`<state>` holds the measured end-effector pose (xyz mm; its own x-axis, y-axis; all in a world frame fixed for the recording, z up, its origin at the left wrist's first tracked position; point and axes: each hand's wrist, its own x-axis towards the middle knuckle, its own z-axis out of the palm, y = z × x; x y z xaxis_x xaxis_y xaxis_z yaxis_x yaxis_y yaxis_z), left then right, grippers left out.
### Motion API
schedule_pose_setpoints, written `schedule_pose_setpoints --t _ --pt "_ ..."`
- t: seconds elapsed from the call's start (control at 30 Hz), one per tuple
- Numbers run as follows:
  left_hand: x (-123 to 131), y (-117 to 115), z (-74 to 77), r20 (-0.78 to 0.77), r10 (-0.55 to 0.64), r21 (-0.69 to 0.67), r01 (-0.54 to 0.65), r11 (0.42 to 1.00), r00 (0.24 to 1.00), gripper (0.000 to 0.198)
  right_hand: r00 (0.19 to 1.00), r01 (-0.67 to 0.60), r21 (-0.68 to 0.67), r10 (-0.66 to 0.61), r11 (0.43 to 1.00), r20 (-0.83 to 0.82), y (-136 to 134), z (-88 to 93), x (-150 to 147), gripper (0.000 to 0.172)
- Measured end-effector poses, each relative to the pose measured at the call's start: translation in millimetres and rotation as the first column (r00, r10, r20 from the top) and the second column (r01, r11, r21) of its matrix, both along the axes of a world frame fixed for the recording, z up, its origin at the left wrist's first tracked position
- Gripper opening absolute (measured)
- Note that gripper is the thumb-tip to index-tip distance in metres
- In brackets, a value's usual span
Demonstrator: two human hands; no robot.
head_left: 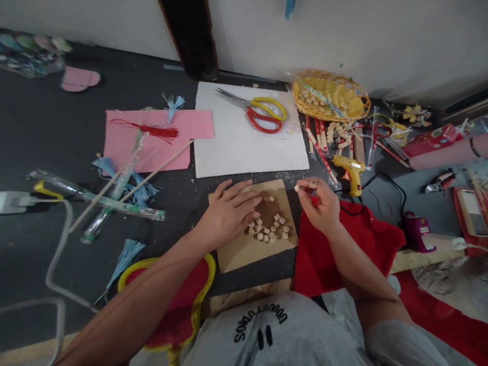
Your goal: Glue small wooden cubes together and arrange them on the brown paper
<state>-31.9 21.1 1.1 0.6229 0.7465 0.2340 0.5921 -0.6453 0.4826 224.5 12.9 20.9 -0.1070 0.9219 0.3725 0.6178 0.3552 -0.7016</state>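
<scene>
My left hand (229,211) lies over the left part of a brown cardboard sheet (236,256), fingers spread and nothing held in them. Several small pale wooden pieces (266,235), bundled from short bits of stick, are scattered on the sheet to the right of that hand. My right hand (320,206) is raised just past the sheet's right edge, its thumb and fingers pinched on a small pale piece (297,188) of similar look. Most of that piece is hidden by the fingertips. Beneath the right forearm lies a red cloth (366,239).
Scissors (263,114) with yellow and red handles rest on a white board (221,147). A wicker basket (360,104) stands at the back right. Near my right hand lies a yellow glue gun (353,175) with its cord. Tassels, sticks and pink paper (122,127) are at left.
</scene>
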Motion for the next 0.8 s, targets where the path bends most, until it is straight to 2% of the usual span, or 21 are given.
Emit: schedule_pose_setpoints --t 0.1,0.3,0.4,0.6,0.8 --pt "-1.4 1.0 -0.5 0.016 0.021 -0.027 -0.02 0.999 1.0 0.028 0.998 0.061 -0.025 -0.06 0.998 0.013 2.9 -3.7 6.0 0.013" --pt "-4.6 3.7 1.1 0.044 0.111 -0.064 -0.108 0.992 0.993 0.031 0.964 -0.126 -0.053 0.135 0.991 0.227 8.0 -18.6 4.8 0.012" --pt "-6.0 4.4 1.6 0.043 0.141 -0.082 -0.138 0.987 0.989 0.027 0.943 -0.158 -0.063 0.17 0.985 0.285 8.0 -20.1 2.2 0.015" --pt "-7.4 4.9 0.7 0.03 0.115 -0.041 -0.114 0.993 0.993 0.024 0.933 -0.181 -0.04 0.184 0.983 0.308 4.7 -20.0 -6.6 0.014" --pt "-7.9 6.3 1.0 0.046 0.113 -0.04 -0.111 0.993 0.992 0.026 0.912 -0.204 -0.074 0.217 0.976 0.349 3.0 -24.0 -9.3 0.013"
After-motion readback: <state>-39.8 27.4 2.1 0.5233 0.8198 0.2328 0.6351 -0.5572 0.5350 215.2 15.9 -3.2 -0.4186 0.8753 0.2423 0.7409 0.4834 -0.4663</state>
